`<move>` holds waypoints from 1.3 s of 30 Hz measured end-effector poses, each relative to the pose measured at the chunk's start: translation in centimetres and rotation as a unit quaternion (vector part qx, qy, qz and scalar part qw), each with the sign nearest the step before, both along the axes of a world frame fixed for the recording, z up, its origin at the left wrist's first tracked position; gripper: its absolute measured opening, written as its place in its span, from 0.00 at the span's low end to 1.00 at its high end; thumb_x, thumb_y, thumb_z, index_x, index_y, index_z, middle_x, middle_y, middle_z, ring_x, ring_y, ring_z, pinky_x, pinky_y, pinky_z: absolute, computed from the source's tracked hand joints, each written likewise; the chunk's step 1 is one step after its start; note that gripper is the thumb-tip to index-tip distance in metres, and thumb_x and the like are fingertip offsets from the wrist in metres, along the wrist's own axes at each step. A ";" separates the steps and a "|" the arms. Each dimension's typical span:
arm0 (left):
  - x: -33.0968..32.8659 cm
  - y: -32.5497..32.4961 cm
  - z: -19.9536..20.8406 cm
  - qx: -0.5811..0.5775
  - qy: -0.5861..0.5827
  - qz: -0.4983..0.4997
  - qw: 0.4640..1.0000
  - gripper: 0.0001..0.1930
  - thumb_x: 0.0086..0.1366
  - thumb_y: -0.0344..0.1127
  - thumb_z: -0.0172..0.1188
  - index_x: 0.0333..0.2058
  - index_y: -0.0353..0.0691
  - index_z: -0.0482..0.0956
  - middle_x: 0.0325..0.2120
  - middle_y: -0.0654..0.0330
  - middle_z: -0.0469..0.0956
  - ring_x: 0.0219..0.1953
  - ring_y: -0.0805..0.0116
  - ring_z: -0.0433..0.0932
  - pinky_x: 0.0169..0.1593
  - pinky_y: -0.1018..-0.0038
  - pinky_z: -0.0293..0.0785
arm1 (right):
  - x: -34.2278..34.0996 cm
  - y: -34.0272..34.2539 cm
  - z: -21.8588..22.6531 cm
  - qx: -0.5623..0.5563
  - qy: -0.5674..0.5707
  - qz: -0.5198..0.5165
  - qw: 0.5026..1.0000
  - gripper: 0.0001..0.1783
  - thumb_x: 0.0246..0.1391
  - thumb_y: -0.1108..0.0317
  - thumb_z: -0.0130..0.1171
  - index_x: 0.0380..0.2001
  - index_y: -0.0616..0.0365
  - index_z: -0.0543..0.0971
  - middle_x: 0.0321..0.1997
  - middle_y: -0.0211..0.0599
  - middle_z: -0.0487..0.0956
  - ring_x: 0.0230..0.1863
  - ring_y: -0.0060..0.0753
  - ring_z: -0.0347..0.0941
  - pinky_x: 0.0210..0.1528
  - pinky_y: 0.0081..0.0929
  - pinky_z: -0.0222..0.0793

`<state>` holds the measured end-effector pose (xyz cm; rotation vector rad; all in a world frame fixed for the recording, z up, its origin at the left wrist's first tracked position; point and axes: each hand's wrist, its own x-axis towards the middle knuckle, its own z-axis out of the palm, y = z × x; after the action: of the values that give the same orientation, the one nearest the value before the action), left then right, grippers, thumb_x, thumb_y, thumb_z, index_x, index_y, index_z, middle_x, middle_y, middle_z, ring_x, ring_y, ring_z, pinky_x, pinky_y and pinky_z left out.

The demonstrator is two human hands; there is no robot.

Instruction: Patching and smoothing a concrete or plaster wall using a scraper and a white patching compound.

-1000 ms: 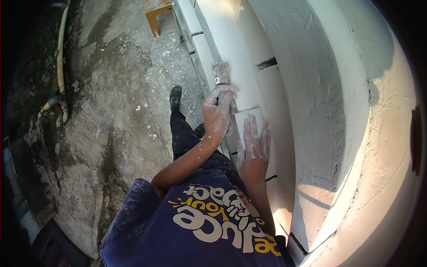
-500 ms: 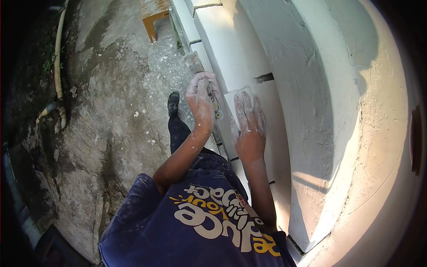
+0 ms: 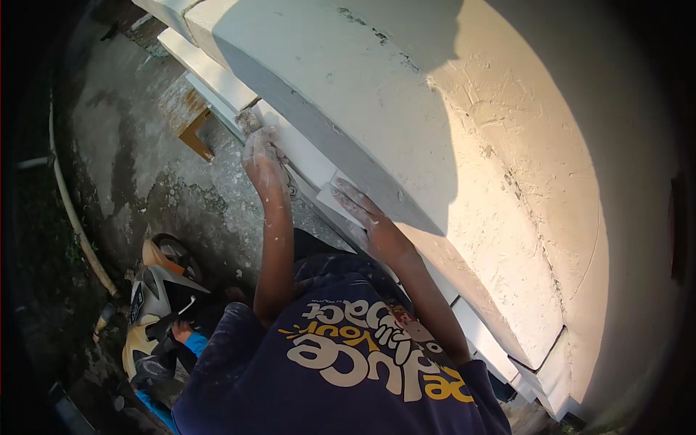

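Note:
My left hand (image 3: 265, 163), dusted with white powder, has its fingers closed around a scraper. The caked, greyish blade (image 3: 248, 122) of the scraper sticks out beyond the fingers, beside the white ledge (image 3: 297, 148); its handle is mostly hidden in the hand. To the right, my right hand (image 3: 365, 214) holds a thin white flat plate (image 3: 333, 201) against the ledge. Its fingers lie along the plate's face, pressing it to the surface. Small round objects show just below my left hand, too small to name.
A rough, pale wall (image 3: 493, 167) rises on the right, partly sunlit. A brown stool-like stand (image 3: 197, 138) is on the stained concrete floor (image 3: 156, 159) at the far left. A motorbike (image 3: 156, 297) and another person's blue sleeve (image 3: 196, 344) are at lower left, near a long pipe (image 3: 72, 210).
The view has turned, bringing the motorbike and the other person into sight and more wall across the right. Both hands still hold the scraper and the white plate.

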<state>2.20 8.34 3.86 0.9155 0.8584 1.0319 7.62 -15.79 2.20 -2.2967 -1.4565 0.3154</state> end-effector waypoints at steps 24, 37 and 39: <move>-2.0 11.6 -0.5 0.612 0.169 -0.272 0.724 0.05 0.64 0.26 0.59 0.36 0.30 0.80 0.36 0.47 0.79 0.38 0.43 0.79 0.46 0.57 0.76 | -9.2 3.2 -1.5 0.047 -0.228 -0.284 0.930 0.34 0.60 0.50 0.61 0.70 0.32 0.69 0.76 0.23 0.63 0.78 0.39 0.54 0.81 0.52 0.43; 1.4 1.4 3.9 0.637 0.028 -0.633 0.439 0.08 0.61 0.27 0.62 0.39 0.40 0.83 0.34 0.49 0.81 0.37 0.46 0.83 0.43 0.60 0.79 | -12.0 0.6 -0.4 0.115 -0.192 -0.480 0.848 0.27 0.55 0.59 0.65 0.60 0.43 0.78 0.73 0.27 0.69 0.76 0.38 0.57 0.79 0.52 0.49; 2.5 1.3 4.1 0.651 0.046 -0.648 0.392 0.09 0.60 0.29 0.63 0.40 0.42 0.83 0.32 0.49 0.81 0.37 0.47 0.82 0.43 0.60 0.79 | -11.7 -0.5 0.0 0.077 -0.202 -0.445 0.869 0.29 0.55 0.57 0.65 0.61 0.41 0.77 0.74 0.26 0.67 0.77 0.37 0.55 0.80 0.51 0.48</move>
<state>4.66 9.69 7.97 2.3489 -1.0243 -0.0917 -4.11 -16.28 2.22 -2.6904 -0.3862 -0.5576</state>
